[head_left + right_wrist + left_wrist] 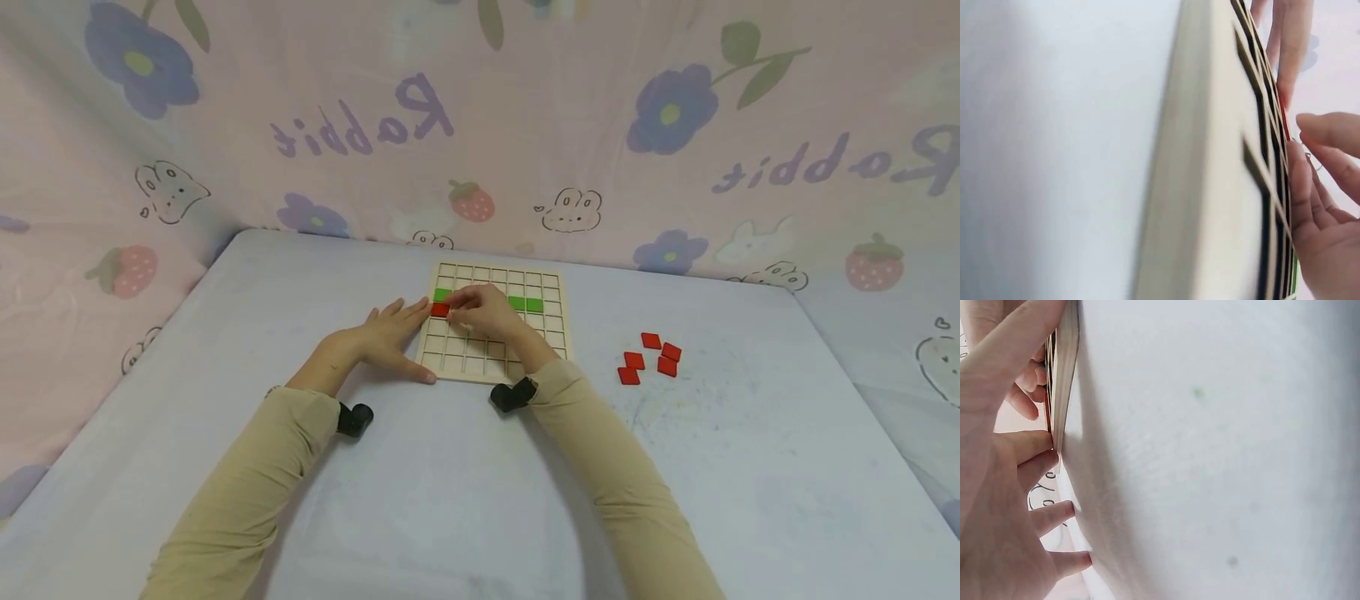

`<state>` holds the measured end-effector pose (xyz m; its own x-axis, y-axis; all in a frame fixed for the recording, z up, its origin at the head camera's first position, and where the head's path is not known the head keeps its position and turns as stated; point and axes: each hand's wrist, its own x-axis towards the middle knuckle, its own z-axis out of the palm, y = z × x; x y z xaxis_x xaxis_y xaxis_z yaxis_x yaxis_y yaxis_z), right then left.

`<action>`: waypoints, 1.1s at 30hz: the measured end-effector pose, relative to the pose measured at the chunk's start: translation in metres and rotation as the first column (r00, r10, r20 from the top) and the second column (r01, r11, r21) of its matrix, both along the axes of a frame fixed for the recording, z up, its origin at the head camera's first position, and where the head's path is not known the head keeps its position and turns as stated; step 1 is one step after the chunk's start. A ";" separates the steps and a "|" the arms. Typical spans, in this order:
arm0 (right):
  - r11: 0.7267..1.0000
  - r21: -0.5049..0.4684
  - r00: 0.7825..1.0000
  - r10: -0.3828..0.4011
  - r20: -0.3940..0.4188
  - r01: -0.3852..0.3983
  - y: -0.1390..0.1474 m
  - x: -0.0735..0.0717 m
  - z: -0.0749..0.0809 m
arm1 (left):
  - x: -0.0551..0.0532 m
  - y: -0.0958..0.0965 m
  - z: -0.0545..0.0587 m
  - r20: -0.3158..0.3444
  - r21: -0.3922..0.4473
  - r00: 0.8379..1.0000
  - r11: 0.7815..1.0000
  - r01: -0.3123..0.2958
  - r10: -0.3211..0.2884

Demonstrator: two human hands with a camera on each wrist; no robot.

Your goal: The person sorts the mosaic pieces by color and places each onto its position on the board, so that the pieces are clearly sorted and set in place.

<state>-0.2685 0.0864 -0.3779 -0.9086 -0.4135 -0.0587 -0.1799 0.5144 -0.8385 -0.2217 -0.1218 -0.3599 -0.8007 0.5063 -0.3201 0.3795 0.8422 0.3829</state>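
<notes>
A wooden grid board (433, 358) lies flat on the white-covered table. My left hand (386, 337) is spread at its left side, with fingertips at the left edge and the thumb by the near left corner. My right hand (487, 315) is over the board, its fingers loosely bent and the fingertips right beside a red tile (440, 309) in the left column. Nothing shows between its thumb and fingers in the right wrist view. Just behind the red tile is a green tile (442, 295). Two more green tiles (526, 304) sit right of the hand, which hides some cells.
Several loose red tiles (651, 341) lie on the table to the right of the board. A fabric backdrop (510, 125) printed with flowers and rabbits rises behind the table. Black wrist devices (513, 395) sit at both cuffs.
</notes>
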 end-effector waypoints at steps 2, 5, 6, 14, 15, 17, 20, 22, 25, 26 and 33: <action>0.999 -0.034 1.000 0.005 0.017 -0.004 0.004 0.001 0.002 | 0.000 0.000 0.000 0.000 0.000 1.000 1.000 0.002 -0.002; 0.997 -0.083 0.999 -0.005 0.044 0.009 0.010 0.004 0.005 | 0.000 0.000 -0.002 0.004 0.002 1.000 1.000 0.001 -0.001; 0.995 -0.097 0.999 -0.010 0.051 0.015 0.012 0.005 0.006 | 0.000 0.000 -0.002 0.006 0.005 1.000 1.000 0.000 0.000; 0.991 -0.131 0.998 -0.003 0.066 0.012 0.026 0.009 0.011 | 0.000 0.000 -0.002 0.003 0.007 1.000 1.000 -0.007 0.007; 0.991 -0.135 0.998 -0.004 0.070 0.013 0.027 0.009 0.011 | 0.000 0.000 -0.002 0.001 0.006 1.000 1.000 -0.007 0.007; 0.990 -0.143 0.997 -0.008 0.073 0.018 0.030 0.010 0.011 | 0.000 0.000 -0.001 0.002 0.004 1.000 1.000 -0.008 0.008; 0.988 -0.150 0.998 -0.018 0.068 0.028 0.034 0.011 0.010 | 0.000 0.001 0.000 0.004 0.003 1.000 1.000 -0.008 0.008; 0.988 -0.151 0.998 -0.021 0.059 0.029 0.038 0.011 0.009 | 0.000 0.001 0.000 0.003 0.000 1.000 1.000 -0.005 0.005; 0.988 -0.154 0.999 -0.018 0.046 0.025 0.043 0.013 0.009 | 0.000 0.001 -0.001 -0.006 -0.003 1.000 1.000 0.002 -0.002; 0.988 -0.156 0.999 -0.013 0.037 0.019 0.044 0.013 0.009 | 0.000 0.001 -0.001 -0.007 -0.004 1.000 1.000 0.002 -0.002; 0.981 -0.195 1.000 -0.013 0.014 0.015 0.057 0.017 0.008 | 0.000 0.001 -0.003 -0.009 0.003 1.000 1.000 -0.003 0.003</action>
